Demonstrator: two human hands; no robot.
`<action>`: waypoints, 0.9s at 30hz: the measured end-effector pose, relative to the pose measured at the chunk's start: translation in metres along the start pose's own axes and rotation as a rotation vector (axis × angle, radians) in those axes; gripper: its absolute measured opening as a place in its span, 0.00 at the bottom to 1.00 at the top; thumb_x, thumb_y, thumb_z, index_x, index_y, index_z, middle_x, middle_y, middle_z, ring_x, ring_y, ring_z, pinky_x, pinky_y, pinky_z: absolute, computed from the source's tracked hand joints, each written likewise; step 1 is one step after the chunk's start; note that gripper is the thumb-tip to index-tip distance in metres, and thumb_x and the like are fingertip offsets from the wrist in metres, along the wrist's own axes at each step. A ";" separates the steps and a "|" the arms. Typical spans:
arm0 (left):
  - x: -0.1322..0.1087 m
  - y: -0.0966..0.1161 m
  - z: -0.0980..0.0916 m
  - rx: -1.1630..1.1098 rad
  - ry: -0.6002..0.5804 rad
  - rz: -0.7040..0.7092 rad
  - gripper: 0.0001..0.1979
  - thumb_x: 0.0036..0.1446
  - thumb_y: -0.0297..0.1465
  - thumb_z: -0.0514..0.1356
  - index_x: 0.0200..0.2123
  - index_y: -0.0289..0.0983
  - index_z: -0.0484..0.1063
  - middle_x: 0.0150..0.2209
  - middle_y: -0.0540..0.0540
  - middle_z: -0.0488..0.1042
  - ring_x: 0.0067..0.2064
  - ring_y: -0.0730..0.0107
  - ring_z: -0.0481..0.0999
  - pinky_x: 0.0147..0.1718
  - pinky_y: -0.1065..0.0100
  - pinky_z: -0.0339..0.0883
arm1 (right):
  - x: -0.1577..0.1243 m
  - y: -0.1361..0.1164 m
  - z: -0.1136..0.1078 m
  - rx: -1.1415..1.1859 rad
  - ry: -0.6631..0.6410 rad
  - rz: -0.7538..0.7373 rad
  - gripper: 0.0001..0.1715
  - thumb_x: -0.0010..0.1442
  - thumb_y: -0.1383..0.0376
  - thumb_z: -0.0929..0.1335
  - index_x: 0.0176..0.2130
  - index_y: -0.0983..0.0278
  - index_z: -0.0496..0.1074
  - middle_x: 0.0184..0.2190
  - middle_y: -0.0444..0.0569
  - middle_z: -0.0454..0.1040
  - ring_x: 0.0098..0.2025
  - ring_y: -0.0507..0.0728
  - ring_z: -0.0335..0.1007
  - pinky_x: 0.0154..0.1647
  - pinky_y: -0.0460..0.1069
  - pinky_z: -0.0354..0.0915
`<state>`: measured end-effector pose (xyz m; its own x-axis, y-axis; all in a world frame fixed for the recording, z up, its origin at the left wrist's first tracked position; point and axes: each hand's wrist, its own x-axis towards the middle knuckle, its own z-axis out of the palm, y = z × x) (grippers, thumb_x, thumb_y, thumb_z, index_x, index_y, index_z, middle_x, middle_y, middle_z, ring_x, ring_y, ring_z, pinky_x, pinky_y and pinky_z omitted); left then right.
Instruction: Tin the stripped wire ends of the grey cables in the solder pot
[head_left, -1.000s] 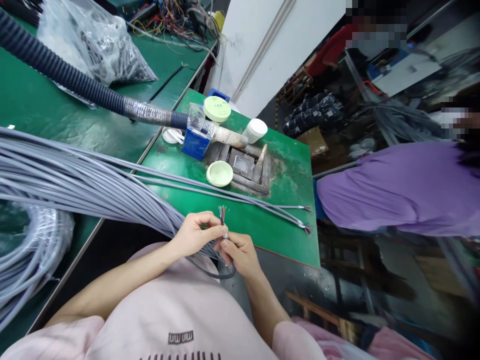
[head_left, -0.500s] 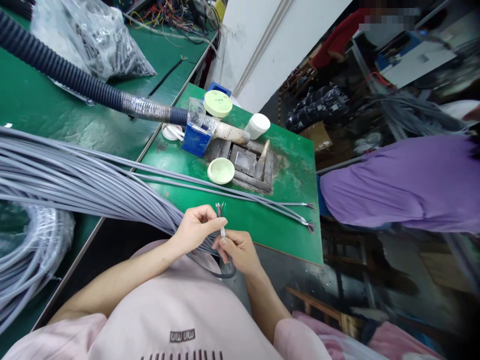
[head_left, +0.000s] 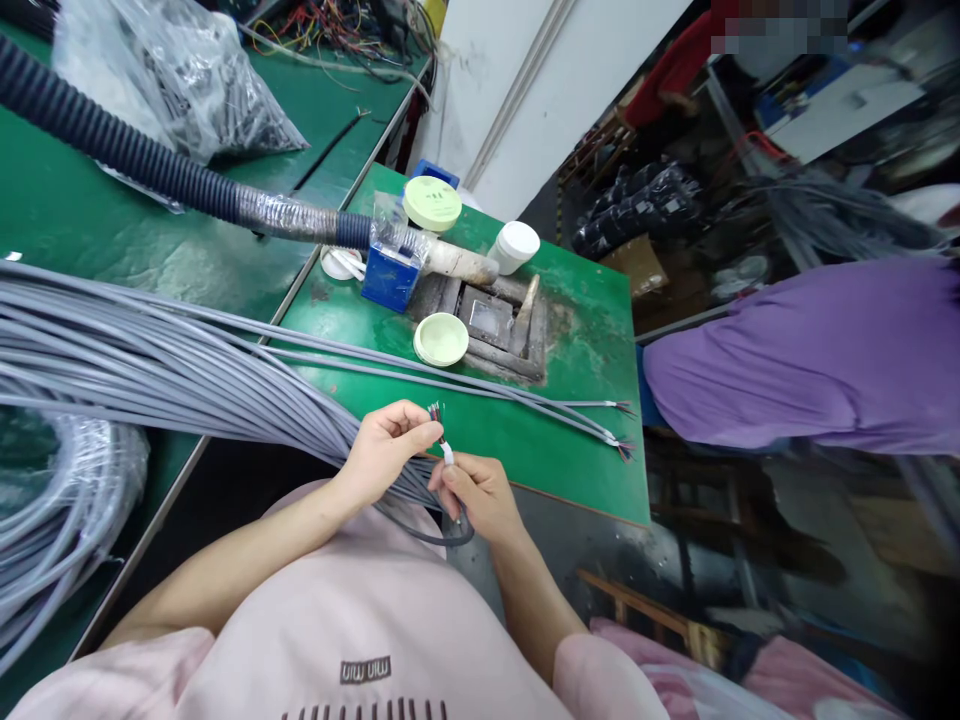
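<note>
Between my hands is the stripped end of a grey multi-core cable (head_left: pixel 448 453), wrapped in white where the jacket stops. My left hand (head_left: pixel 390 445) pinches its thin coloured wires (head_left: pixel 435 411) between thumb and fingers, their tips poking up past the thumb. Just below, my right hand (head_left: pixel 480 490) grips the cable under the white wrap, and the cable loops down beneath it. A thick bundle of grey cables (head_left: pixel 247 370) runs in from the left behind my left hand. A few cables with fanned wire ends (head_left: pixel 619 448) lie on the green table beyond my hands.
On the green table (head_left: pixel 585 330) stand a solder pot (head_left: pixel 491 318), a pale green tub (head_left: pixel 441 340), a white jar (head_left: pixel 517 245) and a blue box (head_left: pixel 390 277) holding a ribbed hose (head_left: pixel 187 180). Coiled cable (head_left: pixel 112 480) is at left. A person in purple (head_left: pixel 810 360) is at right.
My left hand has shifted slightly left, bending the coloured wires so they lean left from the white wrap. The right hand keeps its grip on the cable.
</note>
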<state>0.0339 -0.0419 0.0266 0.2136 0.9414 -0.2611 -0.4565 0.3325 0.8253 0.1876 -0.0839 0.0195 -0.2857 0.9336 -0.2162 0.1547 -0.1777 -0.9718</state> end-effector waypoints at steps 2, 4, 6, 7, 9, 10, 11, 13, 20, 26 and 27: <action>0.000 -0.001 0.000 0.018 -0.005 -0.001 0.16 0.43 0.39 0.69 0.22 0.35 0.69 0.19 0.54 0.68 0.22 0.80 0.65 0.25 0.74 0.61 | 0.002 -0.005 0.000 -0.078 0.064 -0.021 0.20 0.59 0.52 0.65 0.27 0.64 0.72 0.13 0.39 0.63 0.16 0.47 0.55 0.19 0.44 0.53; 0.000 -0.002 0.001 0.035 -0.022 -0.010 0.16 0.42 0.38 0.70 0.21 0.34 0.68 0.20 0.54 0.69 0.23 0.79 0.66 0.25 0.74 0.61 | 0.005 -0.012 0.000 -0.168 0.165 -0.062 0.14 0.56 0.54 0.69 0.30 0.63 0.71 0.16 0.39 0.65 0.18 0.48 0.57 0.19 0.44 0.54; 0.000 -0.003 0.002 0.028 -0.034 -0.013 0.16 0.41 0.38 0.70 0.21 0.34 0.68 0.20 0.54 0.69 0.23 0.79 0.67 0.26 0.74 0.62 | 0.009 -0.020 0.000 -0.230 0.239 -0.108 0.11 0.56 0.57 0.69 0.31 0.62 0.70 0.18 0.39 0.66 0.19 0.48 0.59 0.20 0.44 0.55; 0.000 -0.004 0.003 0.017 -0.036 -0.013 0.16 0.42 0.38 0.70 0.21 0.34 0.68 0.21 0.54 0.70 0.24 0.79 0.67 0.26 0.74 0.62 | 0.010 -0.023 0.000 -0.245 0.253 -0.124 0.11 0.57 0.57 0.68 0.30 0.62 0.69 0.17 0.39 0.66 0.19 0.48 0.59 0.21 0.44 0.56; 0.000 -0.006 0.002 -0.008 -0.035 -0.013 0.15 0.42 0.38 0.70 0.22 0.34 0.69 0.22 0.53 0.70 0.24 0.79 0.67 0.27 0.74 0.63 | 0.013 -0.029 0.001 -0.234 0.250 -0.141 0.14 0.60 0.57 0.65 0.26 0.62 0.67 0.16 0.39 0.65 0.18 0.48 0.59 0.21 0.44 0.57; 0.000 -0.007 0.002 -0.016 -0.034 -0.012 0.15 0.43 0.38 0.69 0.23 0.34 0.70 0.22 0.53 0.70 0.25 0.79 0.67 0.27 0.73 0.63 | 0.014 -0.031 0.001 -0.209 0.241 -0.140 0.16 0.61 0.57 0.65 0.25 0.61 0.66 0.15 0.39 0.65 0.17 0.48 0.59 0.21 0.44 0.57; 0.001 -0.008 0.001 -0.019 -0.034 -0.009 0.15 0.43 0.39 0.69 0.23 0.35 0.70 0.23 0.53 0.71 0.25 0.79 0.67 0.28 0.73 0.64 | 0.015 -0.032 0.002 -0.176 0.230 -0.134 0.18 0.61 0.56 0.64 0.24 0.61 0.65 0.14 0.39 0.64 0.16 0.48 0.58 0.20 0.44 0.57; 0.001 -0.009 0.000 -0.016 -0.029 0.000 0.15 0.44 0.39 0.69 0.24 0.35 0.70 0.23 0.53 0.71 0.26 0.78 0.67 0.29 0.73 0.64 | 0.018 -0.031 0.002 -0.091 0.210 -0.109 0.20 0.61 0.54 0.65 0.23 0.61 0.63 0.13 0.39 0.64 0.15 0.48 0.57 0.19 0.44 0.56; 0.003 -0.008 0.002 0.003 -0.020 0.025 0.13 0.45 0.37 0.68 0.24 0.35 0.69 0.21 0.54 0.68 0.23 0.79 0.66 0.25 0.74 0.63 | 0.026 -0.019 0.002 0.178 0.155 -0.034 0.20 0.59 0.52 0.67 0.24 0.62 0.65 0.11 0.38 0.64 0.13 0.47 0.55 0.16 0.44 0.53; 0.006 -0.003 0.000 0.017 -0.028 0.027 0.11 0.46 0.36 0.67 0.29 0.35 0.71 0.23 0.52 0.72 0.26 0.76 0.71 0.28 0.73 0.65 | 0.030 -0.016 0.000 0.207 0.141 0.028 0.21 0.56 0.50 0.68 0.24 0.62 0.64 0.11 0.37 0.63 0.12 0.47 0.54 0.15 0.44 0.53; 0.007 -0.002 -0.001 0.021 -0.034 0.032 0.11 0.46 0.36 0.67 0.29 0.35 0.72 0.24 0.52 0.73 0.27 0.76 0.71 0.29 0.73 0.66 | 0.030 -0.016 0.000 0.208 0.138 0.030 0.21 0.56 0.50 0.68 0.24 0.62 0.64 0.11 0.37 0.63 0.12 0.47 0.54 0.15 0.44 0.53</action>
<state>0.0355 -0.0361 0.0225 0.2285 0.9488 -0.2180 -0.4453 0.3010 0.8433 0.1760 -0.0527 0.0286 -0.1494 0.9582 -0.2441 -0.0409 -0.2527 -0.9667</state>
